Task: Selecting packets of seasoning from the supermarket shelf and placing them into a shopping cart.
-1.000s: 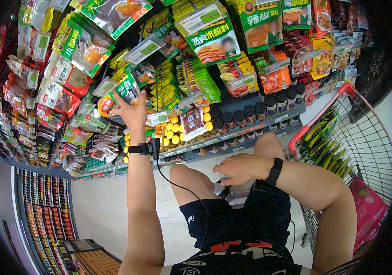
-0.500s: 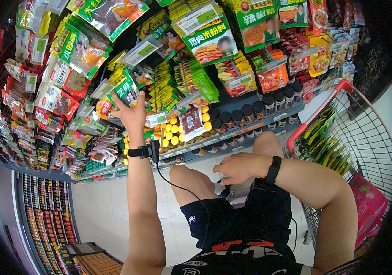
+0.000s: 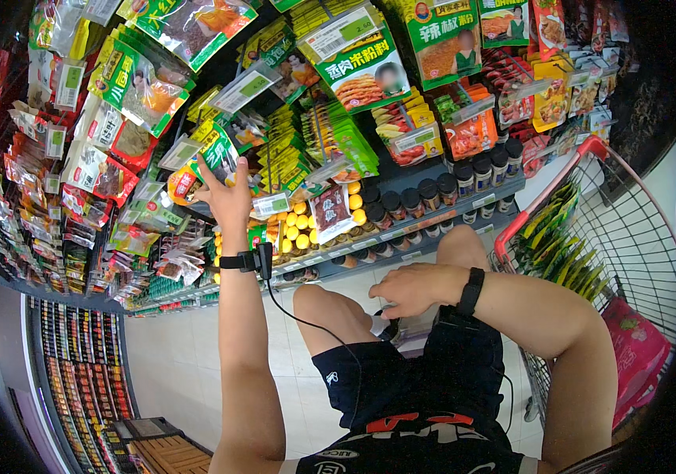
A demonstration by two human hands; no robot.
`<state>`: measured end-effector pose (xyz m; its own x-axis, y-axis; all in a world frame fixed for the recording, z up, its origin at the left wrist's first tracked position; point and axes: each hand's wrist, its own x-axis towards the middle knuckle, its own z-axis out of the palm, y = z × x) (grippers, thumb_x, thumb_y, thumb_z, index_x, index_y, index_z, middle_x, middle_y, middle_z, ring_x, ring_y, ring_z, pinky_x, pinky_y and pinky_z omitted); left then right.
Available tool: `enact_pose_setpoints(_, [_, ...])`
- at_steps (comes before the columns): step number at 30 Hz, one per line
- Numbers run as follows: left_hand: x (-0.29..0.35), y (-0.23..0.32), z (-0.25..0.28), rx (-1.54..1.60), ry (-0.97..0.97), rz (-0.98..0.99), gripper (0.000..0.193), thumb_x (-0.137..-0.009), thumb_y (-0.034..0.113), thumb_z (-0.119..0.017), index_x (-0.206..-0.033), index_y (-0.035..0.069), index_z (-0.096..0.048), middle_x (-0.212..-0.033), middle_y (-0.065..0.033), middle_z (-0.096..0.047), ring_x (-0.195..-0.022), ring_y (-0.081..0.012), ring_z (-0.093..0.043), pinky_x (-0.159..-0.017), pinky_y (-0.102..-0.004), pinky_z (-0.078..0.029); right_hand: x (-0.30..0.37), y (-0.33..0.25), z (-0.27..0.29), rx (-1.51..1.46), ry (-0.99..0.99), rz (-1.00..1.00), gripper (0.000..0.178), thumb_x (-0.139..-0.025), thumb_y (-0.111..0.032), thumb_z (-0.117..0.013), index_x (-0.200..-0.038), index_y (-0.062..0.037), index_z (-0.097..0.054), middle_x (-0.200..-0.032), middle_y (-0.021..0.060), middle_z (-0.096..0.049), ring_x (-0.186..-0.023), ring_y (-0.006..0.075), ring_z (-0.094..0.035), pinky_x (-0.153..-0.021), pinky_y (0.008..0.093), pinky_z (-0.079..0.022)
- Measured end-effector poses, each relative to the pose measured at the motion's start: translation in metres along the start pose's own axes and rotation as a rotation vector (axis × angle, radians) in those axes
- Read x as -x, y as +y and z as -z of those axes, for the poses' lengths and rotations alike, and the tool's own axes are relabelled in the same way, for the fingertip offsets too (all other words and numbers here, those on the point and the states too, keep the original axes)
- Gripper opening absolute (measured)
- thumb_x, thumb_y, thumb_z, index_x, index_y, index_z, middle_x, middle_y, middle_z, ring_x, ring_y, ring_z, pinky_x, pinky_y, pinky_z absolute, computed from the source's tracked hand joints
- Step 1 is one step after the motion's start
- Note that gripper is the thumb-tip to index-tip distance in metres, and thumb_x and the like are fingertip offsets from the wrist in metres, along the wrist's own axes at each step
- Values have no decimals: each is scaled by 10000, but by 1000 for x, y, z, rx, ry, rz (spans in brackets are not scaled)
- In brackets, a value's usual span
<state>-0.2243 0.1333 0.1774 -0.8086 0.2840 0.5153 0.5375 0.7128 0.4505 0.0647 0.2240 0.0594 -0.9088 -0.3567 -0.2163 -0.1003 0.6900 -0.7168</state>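
My left hand [image 3: 229,197] reaches up to the rack, its fingers apart against the lower front of a green and yellow seasoning packet [image 3: 215,142]. The packet hangs among others on a hook, and a black strap with a cabled device sits on that wrist. An orange-red packet [image 3: 182,184] hangs just left of these fingers. Over my knees, my right hand [image 3: 407,288] hovers with loosely spread fingers and nothing in it; a black band circles its wrist.
A wire shopping cart [image 3: 646,213] with a red handle stands on the right, holding many green-yellow packets [image 3: 555,253] and a pink bag [image 3: 634,355]. Below the hooks are shelves with dark-lidded jars [image 3: 409,201] and yellow-capped containers [image 3: 297,225]. Price tags [image 3: 247,91] jut out from the hooks.
My left hand and the packet at its fingers have shifted very slightly. My right hand stays nearly where it was.
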Motion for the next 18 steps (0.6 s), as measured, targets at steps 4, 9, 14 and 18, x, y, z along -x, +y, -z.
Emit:
enact_pose_setpoints(4, [-12,-1,-3,-15,-52,-13,938,-796,596,-618,-1509,194,-161,-1258,-360,-307,-1072,-535,-498,-962,-459,-399,-1,1,-1,22,-26,-16,490,-866,-359,-586,-1235,-49,-504,-1037,177,-647,-1064,370,-567,-864,467,-466])
enact_pose_setpoints(9, [-39,3,-14,-41,-88,39,970,-779,610,-619,-1511,173,-158,-1275,-392,-285,-1078,-544,-496,-985,-435,-390,-3,2,-3,20,-24,13,481,-867,-361,-583,-1214,-36,-507,-1050,208,-635,-1059,391,-564,-863,478,-464])
enact_pose_setpoints(14, [-61,9,-31,-46,-95,-1,966,-805,573,-599,-1520,184,-80,-1260,-418,-278,-1058,-556,-505,-996,-453,-385,-3,5,-5,12,-17,19,467,-866,-352,-587,-1187,-21,-516,-1049,223,-629,-1055,396,-566,-871,485,-458])
enact_pose_setpoints(18, [-66,8,-40,-66,-117,-9,953,-826,562,-578,-1520,180,-48,-1282,-423,-215,-1063,-561,-487,-990,-455,-382,-2,7,-6,-19,41,39,419,-848,-352,-617,-1098,-18,-580,-1059,253,-624,-1015,406,-599,-863,486,-475])
